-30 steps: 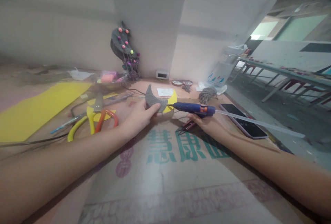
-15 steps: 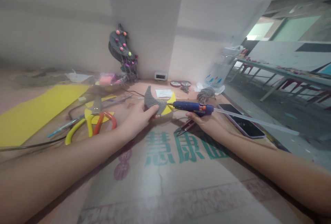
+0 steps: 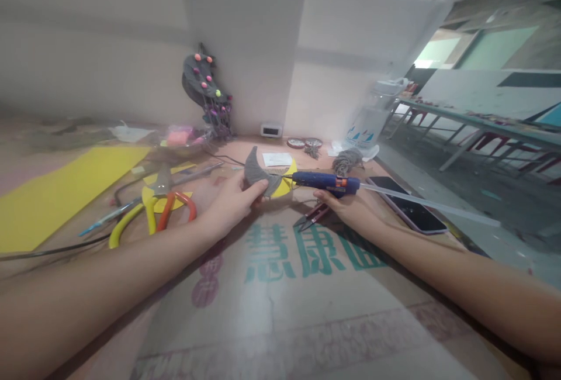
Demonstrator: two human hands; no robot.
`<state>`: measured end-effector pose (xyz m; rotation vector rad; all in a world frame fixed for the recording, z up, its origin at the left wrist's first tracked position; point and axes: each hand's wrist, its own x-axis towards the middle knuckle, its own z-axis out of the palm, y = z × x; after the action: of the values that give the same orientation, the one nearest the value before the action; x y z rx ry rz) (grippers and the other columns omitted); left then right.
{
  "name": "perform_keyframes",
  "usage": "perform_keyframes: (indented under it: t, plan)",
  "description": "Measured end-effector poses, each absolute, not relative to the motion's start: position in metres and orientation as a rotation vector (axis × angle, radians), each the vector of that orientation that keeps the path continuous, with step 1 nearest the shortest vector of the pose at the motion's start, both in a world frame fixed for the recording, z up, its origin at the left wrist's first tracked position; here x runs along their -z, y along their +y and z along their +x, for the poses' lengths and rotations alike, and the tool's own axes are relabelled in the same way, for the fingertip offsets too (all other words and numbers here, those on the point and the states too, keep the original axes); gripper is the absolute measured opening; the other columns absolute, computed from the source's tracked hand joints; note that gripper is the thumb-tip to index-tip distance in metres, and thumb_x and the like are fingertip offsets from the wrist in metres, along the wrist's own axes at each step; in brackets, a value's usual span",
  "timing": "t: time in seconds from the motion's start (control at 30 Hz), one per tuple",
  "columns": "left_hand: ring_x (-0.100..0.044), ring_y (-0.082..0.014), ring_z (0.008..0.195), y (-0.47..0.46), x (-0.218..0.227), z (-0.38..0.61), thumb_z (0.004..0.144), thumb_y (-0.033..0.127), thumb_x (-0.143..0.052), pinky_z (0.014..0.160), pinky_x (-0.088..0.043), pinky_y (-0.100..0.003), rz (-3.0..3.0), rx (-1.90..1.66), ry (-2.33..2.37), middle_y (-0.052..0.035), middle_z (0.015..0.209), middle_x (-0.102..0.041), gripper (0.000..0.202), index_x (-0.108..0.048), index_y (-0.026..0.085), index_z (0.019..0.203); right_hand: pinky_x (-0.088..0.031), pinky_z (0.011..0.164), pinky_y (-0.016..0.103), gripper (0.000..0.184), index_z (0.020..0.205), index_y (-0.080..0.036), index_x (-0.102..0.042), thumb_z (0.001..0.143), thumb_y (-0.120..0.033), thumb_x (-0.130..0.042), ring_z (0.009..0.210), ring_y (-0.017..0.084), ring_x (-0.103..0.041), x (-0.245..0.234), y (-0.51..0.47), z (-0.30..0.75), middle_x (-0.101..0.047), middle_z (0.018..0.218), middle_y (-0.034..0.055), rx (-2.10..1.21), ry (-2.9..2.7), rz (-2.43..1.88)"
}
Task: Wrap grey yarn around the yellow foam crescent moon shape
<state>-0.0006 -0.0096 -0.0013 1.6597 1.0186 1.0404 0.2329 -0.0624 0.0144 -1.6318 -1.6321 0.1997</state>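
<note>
My left hand (image 3: 239, 196) pinches a crescent moon (image 3: 258, 175), its left part wrapped in grey yarn and its right tip bare yellow (image 3: 286, 184). In my right hand (image 3: 337, 201) is a blue hot glue gun (image 3: 315, 180), its nozzle pointing left against or just over the crescent where grey meets yellow. A long clear glue stick (image 3: 429, 204) juts from the gun's back end. Below the gun, small dark-red thread snips (image 3: 312, 216) lie on the cardboard (image 3: 280, 315). My right fingers are partly hidden by the gun.
Left of my hands lie pliers with yellow and red handles (image 3: 151, 207), a blue-tipped pen (image 3: 109, 216) and a yellow sheet (image 3: 74, 193). A phone (image 3: 409, 204), a grey yarn ball (image 3: 347, 161) and a water bottle (image 3: 372, 117) stand right. A decorated grey moon (image 3: 199, 82) leans at the wall.
The whole view has shifted very slightly. Both hands keep their hold, with the nozzle still at the crescent's grey and yellow border.
</note>
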Motion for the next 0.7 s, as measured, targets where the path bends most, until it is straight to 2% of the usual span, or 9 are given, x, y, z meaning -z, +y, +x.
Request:
perform_keyframes:
  t: [0.17, 0.3, 0.43, 0.7]
  plan:
    - [-0.049, -0.0125, 0.056, -0.0084, 0.0032, 0.0001, 0.083, 0.043, -0.058, 0.051, -0.034, -0.023, 1.651, -1.025, 1.024, 0.0037, 0.063, -0.056, 0.025, -0.057, 0.018, 0.087, -0.054, 0.069, 0.04, 0.034, 0.064, -0.021, -0.065, 0.072, -0.054, -0.064, 0.069, 0.027, -0.065, -0.0156, -0.0627, 0.2338, -0.066, 0.061, 0.0057, -0.197, -1.605, -1.71]
    - [-0.05, -0.013, 0.058, -0.0052, 0.005, 0.0008, 0.081, 0.045, -0.059, 0.053, -0.035, -0.024, 1.614, -1.068, 1.039, 0.0026, 0.064, -0.057, 0.028, -0.057, 0.018, 0.079, -0.055, 0.073, 0.041, 0.035, 0.064, -0.022, -0.063, 0.072, -0.056, -0.064, 0.074, 0.029, -0.066, -0.0178, -0.0671, 0.2347, -0.066, 0.064, 0.0067, -0.18, -1.598, -1.727]
    - [-0.05, -0.0121, 0.057, -0.0049, 0.003, 0.0013, 0.081, 0.043, -0.059, 0.054, -0.036, -0.023, 1.505, -1.075, 0.989, 0.0033, 0.062, -0.056, 0.026, -0.053, 0.018, 0.076, -0.055, 0.07, 0.039, 0.034, 0.059, -0.023, -0.061, 0.069, -0.055, -0.065, 0.07, 0.028, -0.066, -0.0162, -0.0697, 0.2343, -0.063, 0.057, 0.0049, -0.25, -1.647, -1.694]
    - [-0.051, -0.0121, 0.057, -0.0079, 0.0001, 0.0022, 0.078, 0.041, -0.062, 0.055, -0.037, -0.023, 1.488, -1.119, 1.016, 0.002, 0.063, -0.059, 0.025, -0.056, 0.017, 0.075, -0.056, 0.067, 0.036, 0.032, 0.065, -0.022, -0.065, 0.072, -0.053, -0.062, 0.071, 0.026, -0.068, -0.0159, -0.0675, 0.2304, -0.071, 0.069, 0.0046, -0.382, -1.744, -1.624]
